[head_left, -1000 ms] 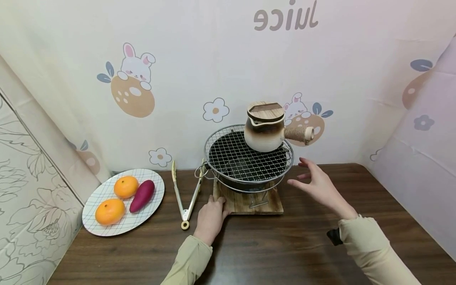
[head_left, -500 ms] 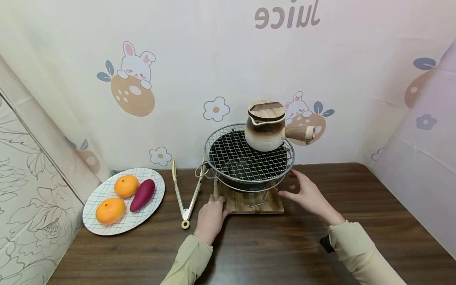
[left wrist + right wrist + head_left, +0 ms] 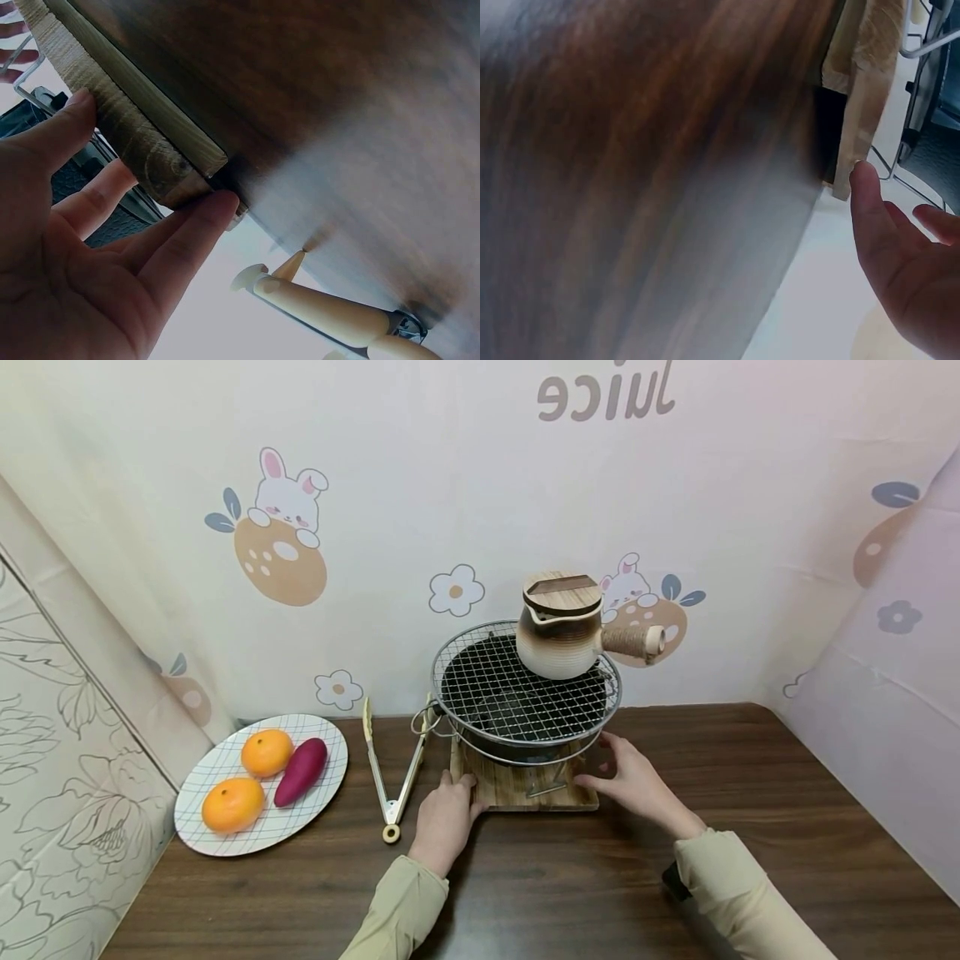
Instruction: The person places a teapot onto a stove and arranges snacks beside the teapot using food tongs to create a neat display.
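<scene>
A wooden board (image 3: 498,789) lies under a round charcoal grill with a wire grate (image 3: 483,693). My left hand (image 3: 444,818) holds the board's front left corner; in the left wrist view the thumb and fingertips (image 3: 221,206) lie on its edges. My right hand (image 3: 636,783) is at the board's right side, its fingers (image 3: 870,195) spread and only lightly bent. One fingertip meets the board's edge in the right wrist view, the others stand apart from it. On the back right of the grate sits a lidded clay teapot (image 3: 558,647), its cord-wrapped handle pointing right.
Metal tongs (image 3: 393,777) with pale yellow tips lie spread left of the grill. Farther left, an oval checked plate (image 3: 187,814) bears two oranges (image 3: 233,805) and a purple sweet potato (image 3: 301,772). A patterned cloth wall (image 3: 375,527) stands close behind the grill.
My right hand has come down and left from beside the grate to the board's right edge. My left hand has kept its place at the board's corner.
</scene>
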Motion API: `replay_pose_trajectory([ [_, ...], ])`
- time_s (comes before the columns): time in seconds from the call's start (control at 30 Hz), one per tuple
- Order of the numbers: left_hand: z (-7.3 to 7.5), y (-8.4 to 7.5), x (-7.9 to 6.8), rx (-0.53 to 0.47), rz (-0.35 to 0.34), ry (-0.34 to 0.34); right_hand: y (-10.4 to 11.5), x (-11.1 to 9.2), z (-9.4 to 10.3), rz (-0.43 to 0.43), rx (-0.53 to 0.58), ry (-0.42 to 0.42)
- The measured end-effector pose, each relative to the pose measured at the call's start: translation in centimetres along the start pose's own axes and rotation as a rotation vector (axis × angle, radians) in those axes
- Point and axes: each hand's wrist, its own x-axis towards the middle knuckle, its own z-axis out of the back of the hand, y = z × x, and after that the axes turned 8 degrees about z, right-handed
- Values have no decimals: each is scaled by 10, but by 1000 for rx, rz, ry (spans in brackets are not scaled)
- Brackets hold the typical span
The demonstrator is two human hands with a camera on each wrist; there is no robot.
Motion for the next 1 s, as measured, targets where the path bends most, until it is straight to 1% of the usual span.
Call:
replay_pose_trajectory([
  [0.23, 2, -1, -1, 3, 0, -2, -2, 2, -7, -1, -21, 21],
  [0.5, 0, 0, -1, 1, -6, -14, 2, 2, -14, 3, -41, 37],
  [0.6, 0, -1, -1, 2, -5, -9, 2, 2, -17, 10, -40, 38],
  [0.83, -1, -1, -2, 6, 8, 17, 1, 3, -23, -16, -22, 59],
  [1.0, 0, -1, -3, -1, 7, 20, 2, 6, -24, -13, -42, 70],
])
